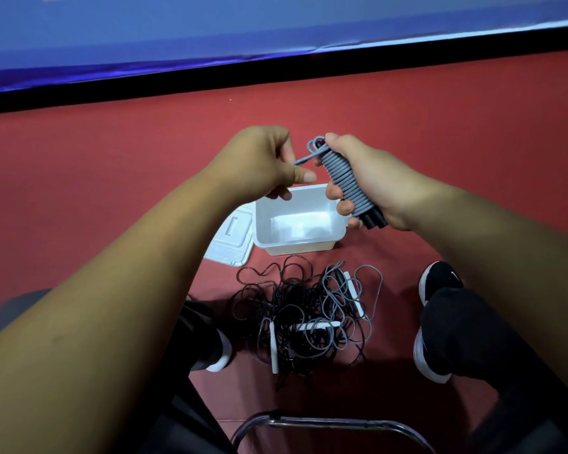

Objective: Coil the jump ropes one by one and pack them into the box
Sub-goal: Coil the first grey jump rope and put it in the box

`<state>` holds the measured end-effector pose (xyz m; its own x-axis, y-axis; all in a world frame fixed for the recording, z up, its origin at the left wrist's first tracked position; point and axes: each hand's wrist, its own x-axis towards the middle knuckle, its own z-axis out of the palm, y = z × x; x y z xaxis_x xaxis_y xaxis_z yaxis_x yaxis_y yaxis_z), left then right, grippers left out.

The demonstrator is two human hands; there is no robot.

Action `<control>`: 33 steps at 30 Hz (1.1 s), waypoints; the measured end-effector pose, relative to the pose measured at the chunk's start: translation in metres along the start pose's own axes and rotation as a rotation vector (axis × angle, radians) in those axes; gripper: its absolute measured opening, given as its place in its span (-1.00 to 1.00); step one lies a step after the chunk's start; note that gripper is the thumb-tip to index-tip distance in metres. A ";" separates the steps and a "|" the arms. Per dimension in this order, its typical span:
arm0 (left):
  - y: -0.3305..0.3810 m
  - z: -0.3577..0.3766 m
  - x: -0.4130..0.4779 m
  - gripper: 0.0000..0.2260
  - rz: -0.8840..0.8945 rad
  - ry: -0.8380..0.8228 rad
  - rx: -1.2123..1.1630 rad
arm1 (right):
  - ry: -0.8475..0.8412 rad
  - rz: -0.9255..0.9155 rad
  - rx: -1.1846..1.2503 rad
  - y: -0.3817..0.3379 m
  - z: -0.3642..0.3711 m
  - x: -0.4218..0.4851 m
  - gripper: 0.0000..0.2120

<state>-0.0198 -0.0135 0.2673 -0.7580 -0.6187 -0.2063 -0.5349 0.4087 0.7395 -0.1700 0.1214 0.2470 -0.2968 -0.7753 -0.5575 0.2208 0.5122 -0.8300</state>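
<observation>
1. Currently, two hands are working above the red floor [112, 191]. The right hand [368, 181] is gripping one coiled jump rope [343, 178] with its fingers curled round it. The left hand [259, 162] is pinching that rope's loose end [304, 159] between thumb and fingers.
2. That rope is showing as smooth grey cord wound in tight, even turns around black handles [374, 221], whose ends are sticking out below the right palm.
3. One white box [266, 224], rectangular with rounded corners, is sitting open on the floor just under the hands, and only its white bottom is showing inside.
4. One flat white lid [232, 239] is lying just beside the box's left wall.
5. One tangled pile [302, 309] of thin black and grey cords is lying nearer the person, with three white stick-shaped handles [274, 345] showing. How many ropes it is holding cannot be told.
</observation>
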 end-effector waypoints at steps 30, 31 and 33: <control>-0.003 0.030 0.018 -0.89 -0.533 0.343 -1.271 | 0.207 -0.298 -0.371 0.015 0.018 0.006 -0.54; -0.003 0.031 0.018 -0.90 -0.543 0.371 -1.244 | 0.211 -0.294 -0.376 0.015 0.018 0.006 -0.54; -0.001 0.034 0.015 -0.86 -0.553 0.374 -1.164 | 0.211 -0.280 -0.365 0.016 0.018 0.008 -0.53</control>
<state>-0.0435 -0.0001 0.2419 -0.3000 -0.7373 -0.6053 0.0325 -0.6421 0.7659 -0.1522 0.1172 0.2294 -0.4882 -0.8291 -0.2726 -0.2225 0.4202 -0.8797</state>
